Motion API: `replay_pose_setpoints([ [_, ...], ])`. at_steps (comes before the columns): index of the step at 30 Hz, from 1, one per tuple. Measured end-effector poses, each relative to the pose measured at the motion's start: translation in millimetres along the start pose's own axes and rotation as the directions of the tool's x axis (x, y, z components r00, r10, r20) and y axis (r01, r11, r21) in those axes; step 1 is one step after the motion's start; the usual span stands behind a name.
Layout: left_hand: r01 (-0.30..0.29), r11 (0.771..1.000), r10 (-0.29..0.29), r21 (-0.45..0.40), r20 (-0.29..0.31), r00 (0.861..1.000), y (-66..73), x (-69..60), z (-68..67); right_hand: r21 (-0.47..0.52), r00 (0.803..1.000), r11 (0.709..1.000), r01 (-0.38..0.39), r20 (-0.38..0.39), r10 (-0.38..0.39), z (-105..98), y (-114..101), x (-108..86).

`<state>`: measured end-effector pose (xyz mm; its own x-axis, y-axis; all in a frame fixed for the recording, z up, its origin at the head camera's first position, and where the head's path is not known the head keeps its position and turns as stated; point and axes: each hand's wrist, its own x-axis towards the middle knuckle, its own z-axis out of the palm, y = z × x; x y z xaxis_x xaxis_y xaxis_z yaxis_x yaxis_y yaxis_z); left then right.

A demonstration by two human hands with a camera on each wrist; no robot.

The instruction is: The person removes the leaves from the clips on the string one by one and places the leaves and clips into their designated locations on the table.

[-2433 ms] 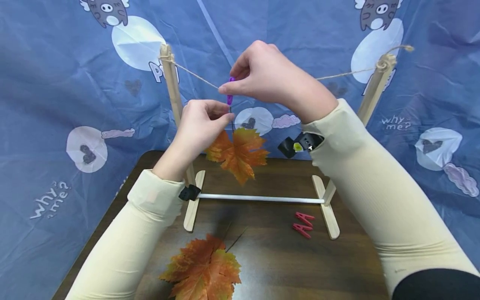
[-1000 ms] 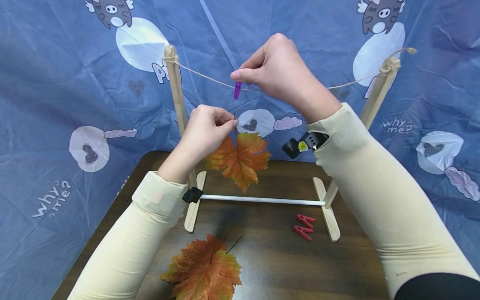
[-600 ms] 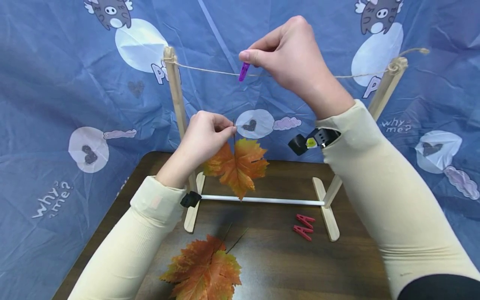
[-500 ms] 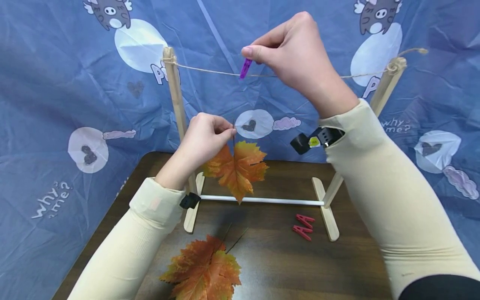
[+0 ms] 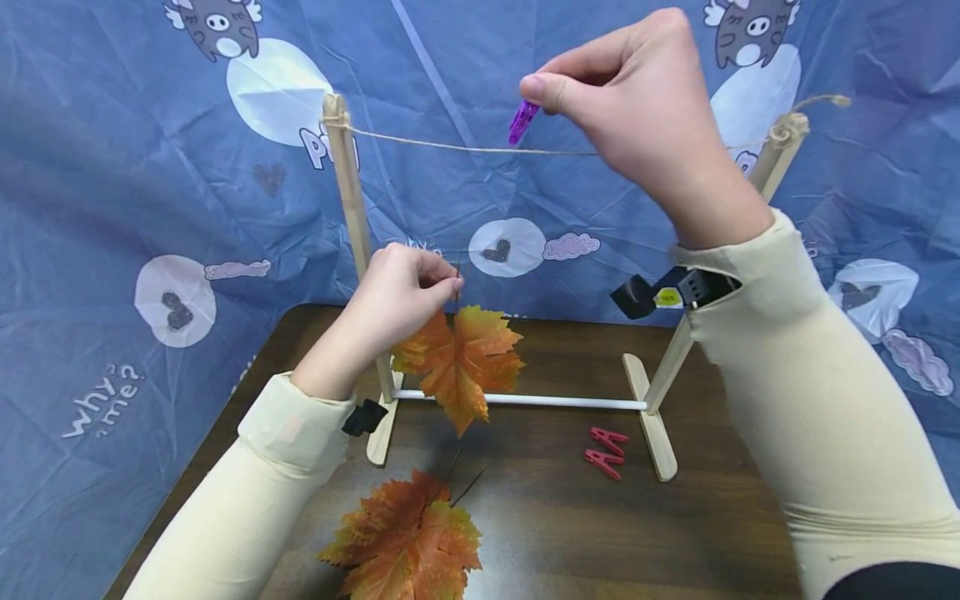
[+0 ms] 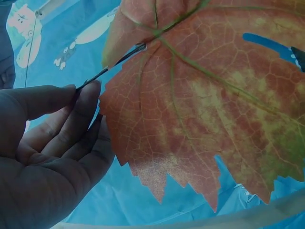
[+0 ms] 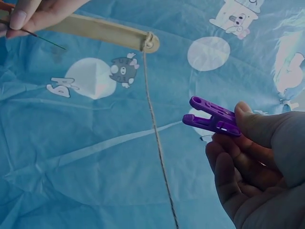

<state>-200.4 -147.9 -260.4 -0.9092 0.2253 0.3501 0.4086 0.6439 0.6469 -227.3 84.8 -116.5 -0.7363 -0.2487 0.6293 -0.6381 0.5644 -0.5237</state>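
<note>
My left hand pinches the thin dark stem of an orange and yellow maple leaf, which hangs below the fingers in front of the frame. The left wrist view shows the stem between thumb and fingertips, with the leaf spread close to the camera. Higher up, my right hand pinches a purple clothespin by its handle end. That clothespin is just above the twine line in the head view. In the right wrist view the purple clothespin stands apart from the twine, its jaws parted.
Wooden posts, left and right, carry the twine. A white rod joins their feet. Red clothespins lie by the right foot. More maple leaves lie on the brown table at the front.
The right hand has lifted the purple clothespin up and to the right, off the twine, which now sags less. The left hand has lowered the leaf and shifted it slightly left.
</note>
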Motion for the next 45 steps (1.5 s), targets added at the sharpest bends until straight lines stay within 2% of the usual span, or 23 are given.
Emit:
replay_pose_setpoints([
  [7,-0.003,1.000,0.002,0.025,0.039,0.999,-2.1,-9.6,-1.6,0.034,0.999,0.999,0.017,-0.029,-0.016,-10.5,3.8,-15.7],
  [14,-0.011,1.000,0.009,0.020,0.076,0.997,-5.8,-18.7,-2.7,0.081,1.000,0.996,-0.023,0.016,0.022,-15.1,9.2,-32.8],
  [20,-0.004,1.000,0.003,0.015,0.097,0.995,-8.6,-25.2,-2.9,0.158,0.999,0.987,0.001,0.032,-0.007,-18.7,13.4,-49.0],
  [28,-0.013,1.000,0.012,0.009,0.114,0.993,-11.6,-33.6,-0.7,0.146,0.997,0.989,0.032,0.068,-0.042,-19.3,22.5,-77.4],
  [35,-0.014,1.000,0.014,-0.001,0.134,0.991,-13.4,-37.6,2.7,0.124,0.997,0.992,-0.029,0.073,0.020,-15.1,34.4,-97.2],
  [45,-0.035,0.999,0.036,-0.012,0.153,0.988,-17.9,-45.1,8.8,0.104,0.989,0.991,-0.087,0.130,0.073,-2.9,59.9,-120.2],
])
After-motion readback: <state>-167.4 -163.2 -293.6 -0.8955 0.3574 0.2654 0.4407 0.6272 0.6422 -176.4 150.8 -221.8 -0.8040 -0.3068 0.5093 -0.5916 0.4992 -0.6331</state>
